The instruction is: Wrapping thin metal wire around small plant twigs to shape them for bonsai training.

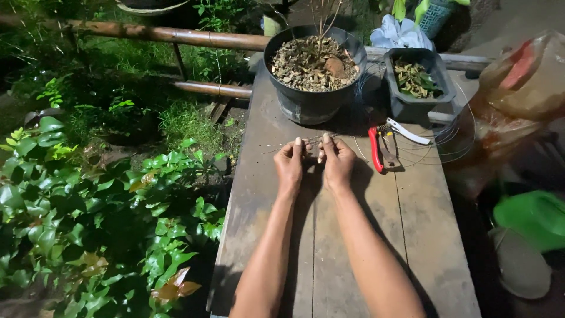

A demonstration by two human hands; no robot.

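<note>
My left hand (289, 162) and my right hand (337, 160) rest side by side on a worn wooden table (412, 235), fingers curled, both pinching a thin wire (312, 143) that runs between them. The wire trails right toward a loose coil of wire (453, 138). A pair of cutters with one red and one white handle (382, 144) lies just right of my right hand. Behind my hands stands a round dark pot (312, 73) filled with dry bark chips and a bare twig.
A smaller square dark pot (418, 82) with leaves sits at the back right. Bamboo rails (176, 35) cross behind. Green shrubs (88, 206) grow left of the table. A plastic bag (518, 88) and a green object (532, 218) are at the right.
</note>
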